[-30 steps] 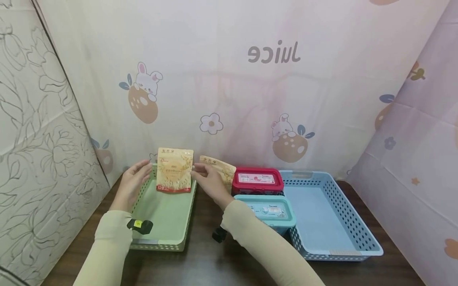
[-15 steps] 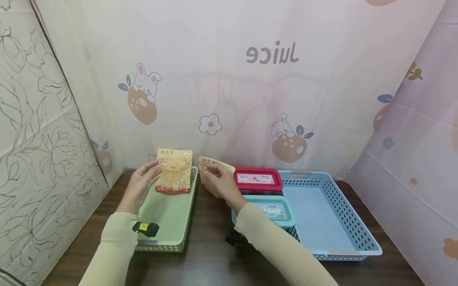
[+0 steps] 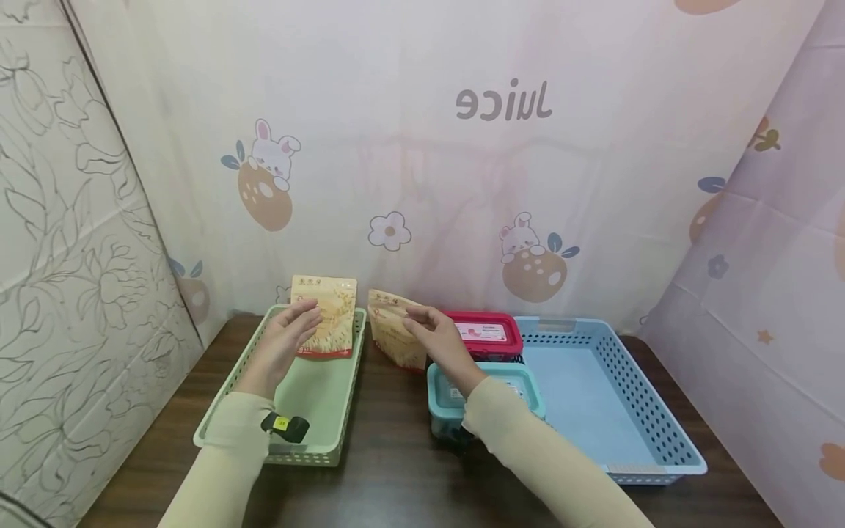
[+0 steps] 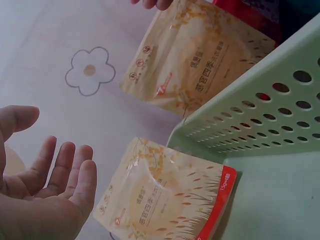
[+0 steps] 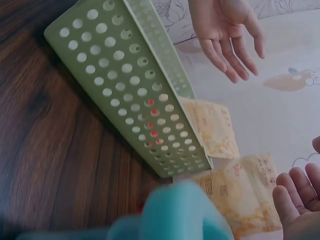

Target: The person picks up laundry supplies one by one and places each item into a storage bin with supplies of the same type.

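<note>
A cream pouch with a red bottom band (image 3: 337,319) stands upright in the far end of the green basket (image 3: 317,400). My left hand (image 3: 282,348), fingers loosely extended, is raised over the basket and overlaps the pouch's left side in the head view; the left wrist view shows nothing in its palm (image 4: 55,200). A second cream pouch (image 3: 391,330) stands on the table just right of the basket, leaning. My right hand (image 3: 444,341) is beside this pouch with relaxed fingers, overlapping its right edge. In the right wrist view, that hand's fingers (image 5: 290,197) are apart from the pouch (image 5: 245,195).
A red lidded box (image 3: 488,334) and a teal lidded box (image 3: 442,403) stand between the second pouch and a blue perforated basket (image 3: 587,396) at the right. My right forearm crosses over the teal box. A patterned curtain (image 3: 422,183) hangs close behind everything.
My left hand has moved right, across the front of the first pouch. My right hand has drawn back rightward from between the pouches to the second pouch's right edge.
</note>
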{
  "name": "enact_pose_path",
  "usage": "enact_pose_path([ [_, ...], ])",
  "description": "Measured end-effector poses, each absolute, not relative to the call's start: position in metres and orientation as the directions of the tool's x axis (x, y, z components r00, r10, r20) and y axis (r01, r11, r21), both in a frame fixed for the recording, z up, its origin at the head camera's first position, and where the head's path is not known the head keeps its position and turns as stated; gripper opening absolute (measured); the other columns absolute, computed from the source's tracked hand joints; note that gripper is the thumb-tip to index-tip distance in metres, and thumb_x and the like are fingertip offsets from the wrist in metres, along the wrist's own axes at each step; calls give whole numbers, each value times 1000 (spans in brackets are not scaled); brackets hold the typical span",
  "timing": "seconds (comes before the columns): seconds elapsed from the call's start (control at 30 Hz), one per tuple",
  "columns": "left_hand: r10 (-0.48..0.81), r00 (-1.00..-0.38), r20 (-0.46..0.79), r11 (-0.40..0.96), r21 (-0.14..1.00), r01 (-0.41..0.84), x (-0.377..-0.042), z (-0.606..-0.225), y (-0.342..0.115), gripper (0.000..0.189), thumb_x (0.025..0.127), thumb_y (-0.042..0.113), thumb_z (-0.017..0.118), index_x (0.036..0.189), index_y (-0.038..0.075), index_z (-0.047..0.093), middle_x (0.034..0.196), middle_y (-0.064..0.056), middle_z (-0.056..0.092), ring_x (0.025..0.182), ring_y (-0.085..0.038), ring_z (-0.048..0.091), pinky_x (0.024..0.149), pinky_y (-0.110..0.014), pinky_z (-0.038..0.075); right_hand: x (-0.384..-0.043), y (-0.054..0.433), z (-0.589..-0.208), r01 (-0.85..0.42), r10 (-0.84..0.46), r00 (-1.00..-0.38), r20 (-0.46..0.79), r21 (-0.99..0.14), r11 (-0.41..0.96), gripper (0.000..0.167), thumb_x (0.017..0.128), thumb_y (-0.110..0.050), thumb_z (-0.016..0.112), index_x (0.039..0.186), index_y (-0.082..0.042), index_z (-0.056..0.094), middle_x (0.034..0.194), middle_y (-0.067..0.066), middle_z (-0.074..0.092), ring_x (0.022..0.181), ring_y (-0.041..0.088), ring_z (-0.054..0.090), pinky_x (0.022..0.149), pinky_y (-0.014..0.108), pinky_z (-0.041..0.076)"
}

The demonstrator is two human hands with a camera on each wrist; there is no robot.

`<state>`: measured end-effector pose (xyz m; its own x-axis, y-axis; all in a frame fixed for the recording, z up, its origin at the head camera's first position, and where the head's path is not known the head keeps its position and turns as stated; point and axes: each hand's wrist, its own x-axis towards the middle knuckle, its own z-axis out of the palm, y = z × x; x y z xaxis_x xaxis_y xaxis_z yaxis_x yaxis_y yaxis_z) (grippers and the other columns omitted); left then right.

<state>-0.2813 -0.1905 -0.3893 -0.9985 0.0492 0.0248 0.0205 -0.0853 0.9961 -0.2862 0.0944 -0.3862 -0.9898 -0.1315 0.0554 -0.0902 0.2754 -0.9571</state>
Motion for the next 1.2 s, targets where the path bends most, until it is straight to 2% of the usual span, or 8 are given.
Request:
enact_pose_path([
  [0.37, 79, -996, 44, -78, 996, 38, -279, -386, -174, 54, 105, 21, 55, 149, -5, 38, 153, -19, 37, 139, -34, 39, 116, -39, 34, -284, 118, -387, -78, -113, -993, 44, -945, 317, 40, 97, -33, 67, 135, -19, 61, 130, 2, 62, 123, 24, 56, 100, 45, 51],
  [0.67, 103, -994, 36, -68, 997, 29, -284, -387, -166, 55, 104, 21, 57, 149, -4, 38, 153, -21, 38, 140, -35, 39, 116, -40, 33, -285, 135, -389, -65, -109, -994, 29, -937, 343, 43, 97, -35, 67, 137, -20, 59, 132, 4, 60, 124, 26, 55, 100, 48, 50],
  [0.83, 136, -990, 40, -67, 997, 31, -287, -387, -161, 55, 105, 19, 53, 149, -8, 34, 154, -26, 35, 141, -38, 38, 116, -42, 32, -285, 141, -388, -53, -100, -995, 18, -931, 362, 45, 96, -32, 69, 137, -19, 58, 133, 5, 60, 123, 27, 55, 98, 47, 52],
  [1.0, 150, -987, 47, -66, 997, 38, -290, -387, -152, 52, 105, 16, 52, 148, -9, 36, 151, -28, 38, 139, -41, 39, 115, -42, 34, -286, 144, -386, -40, -97, -995, 4, -927, 374, 46, 95, -31, 70, 138, -19, 57, 134, 5, 59, 124, 27, 54, 97, 48, 52],
  [1.2, 159, -987, 3, -67, 998, -7, -294, -389, -145, 51, 105, 19, 54, 148, -5, 40, 150, -23, 42, 139, -38, 41, 114, -40, 36, -288, 147, -388, -10, -87, -996, -26, -920, 392, 47, 95, -34, 69, 138, -19, 57, 134, 5, 59, 124, 27, 53, 98, 48, 52],
])
